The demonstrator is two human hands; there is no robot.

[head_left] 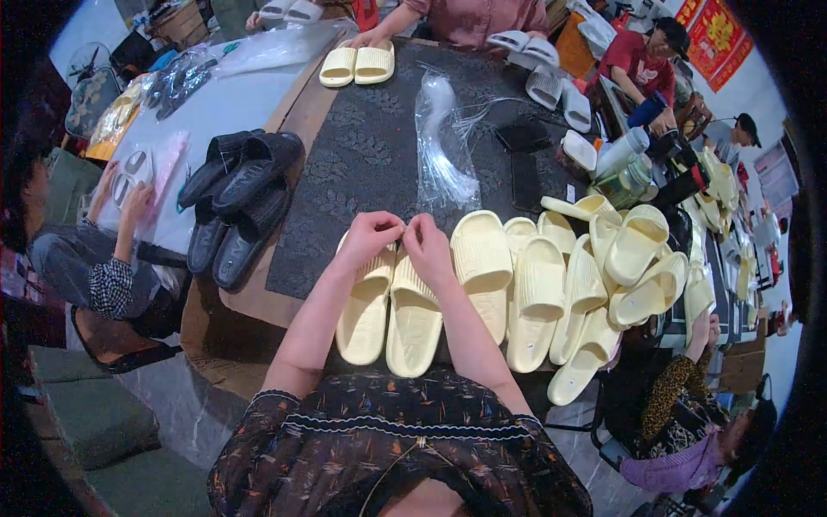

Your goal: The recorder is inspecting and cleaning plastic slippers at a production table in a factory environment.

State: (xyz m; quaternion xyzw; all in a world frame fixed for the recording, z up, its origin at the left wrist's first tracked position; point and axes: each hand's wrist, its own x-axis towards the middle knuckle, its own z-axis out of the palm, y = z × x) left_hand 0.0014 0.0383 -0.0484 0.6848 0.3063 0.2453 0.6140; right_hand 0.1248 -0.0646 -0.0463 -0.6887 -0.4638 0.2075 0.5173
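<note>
My left hand (372, 234) and my right hand (428, 247) meet fingertip to fingertip above the toe ends of a pair of cream-yellow slide slippers (414, 334). Both hands are closed in a pinch; whatever sits between the fingers is too small or hidden to make out. My wrists cover part of the slippers' ribbed straps. Just beyond my hands lies a bundle of thin clear plastic strands (438, 129) in a clear bag. Right beside my right hand, another cream slipper (482, 258) rests with its strap toward the far side.
More cream slippers (633, 250) pile up on the right. Black slippers (245, 189) stack at the left edge of the dark patterned mat (353, 164). Dark phone-like slabs (525, 181) and bottles (622, 153) stand farther back. Across the table, a person's hand (372, 36) touches a cream pair.
</note>
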